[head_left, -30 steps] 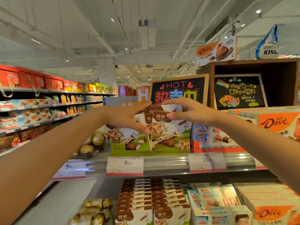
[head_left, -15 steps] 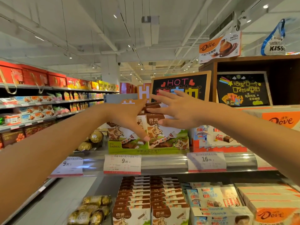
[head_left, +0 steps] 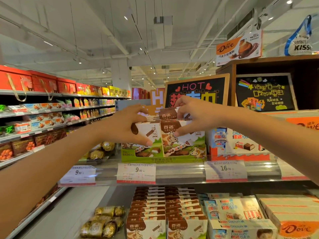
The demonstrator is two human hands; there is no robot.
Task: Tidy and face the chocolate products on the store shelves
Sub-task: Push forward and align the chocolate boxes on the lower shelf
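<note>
Boxes of cow-print chocolate stand upright in green tray (head_left: 162, 156) on upper shelf (head_left: 181, 171), two rows side by side. Right hand (head_left: 193, 116) pinches loose box (head_left: 168, 114) at tray's top: fingers curled over its upper edge, thumb low on front right box (head_left: 179, 140). Loose box lies tilted, long axis running left-right, raised above the row, directly under the right grip. Left hand (head_left: 127, 128) sits just left of it, thumb pressing face of front left box (head_left: 148, 133), fingers curled above the top edge; grip half closed, and whether it truly clamps that box I cannot tell. Right hand is nearer and already has the loose box, so likely next move: turn it upright and drop it behind the right row while left steadies the front. Risk: tipping the front boxes forward off the tray lip.
</note>
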